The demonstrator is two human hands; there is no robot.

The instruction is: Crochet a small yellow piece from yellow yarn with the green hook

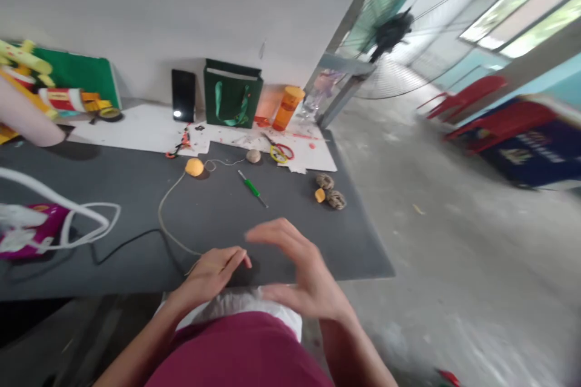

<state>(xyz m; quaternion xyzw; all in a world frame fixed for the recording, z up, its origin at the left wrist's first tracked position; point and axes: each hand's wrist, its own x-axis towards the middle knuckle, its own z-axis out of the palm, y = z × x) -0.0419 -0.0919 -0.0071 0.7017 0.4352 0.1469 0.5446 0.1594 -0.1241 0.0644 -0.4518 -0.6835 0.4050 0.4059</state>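
Observation:
My left hand is over the near edge of the grey table, fingers pressed together, with pale yarn running into it. What else lies under those fingers is hidden. The strand leads back to a small yellow ball, and another stretch joins that to a beige ball. My right hand, slightly blurred, is raised beside the left, thumb and fingers wide apart with nothing between them. Beyond both hands lies a green-handled crochet hook. Two brown-grey yarn bundles and a small yellow piece sit farther right.
Scissors, an orange bottle, a green gift bag and a black phone-like slab stand or lie along the back. At left are a white cable, a magenta pack and another person's arm.

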